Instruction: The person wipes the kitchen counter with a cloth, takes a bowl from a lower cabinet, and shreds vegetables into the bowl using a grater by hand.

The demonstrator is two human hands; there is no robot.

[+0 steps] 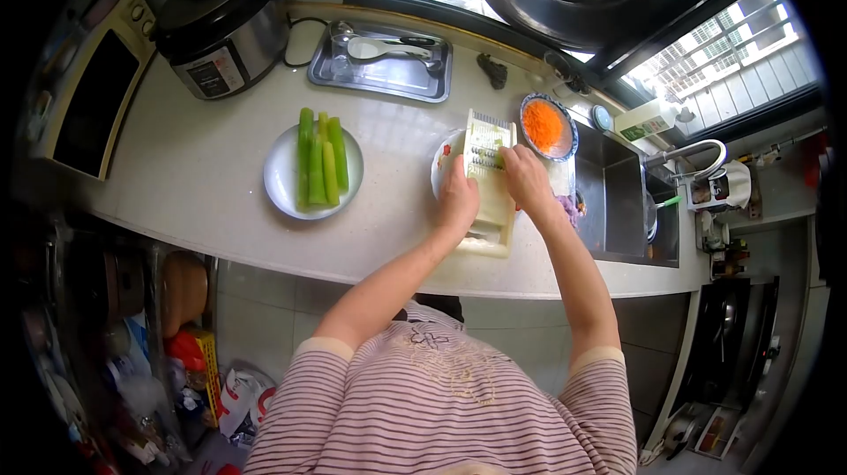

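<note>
A pale grater (pixel 488 219) lies lengthwise over a patterned plate (pixel 438 166), with green bits on its teeth. My left hand (pixel 458 201) is closed on the grater's left edge. My right hand (pixel 528 179) is closed over the grater's right side, its fingertips pressed on a small green piece (pixel 503 154), mostly hidden under them. To the left, several green stalks (pixel 317 171) lie on a white plate (pixel 277 184). Behind my right hand stands a blue-rimmed bowl (pixel 572 144) of shredded carrot (pixel 543 125).
A metal tray (pixel 379 87) with a spoon and a glass lies at the back. A pressure cooker (pixel 221 34) and a microwave (pixel 99 78) stand at the left. On the right are the sink (pixel 609 201) and tap (pixel 706 150). The counter's front edge (pixel 265 274) is near my body.
</note>
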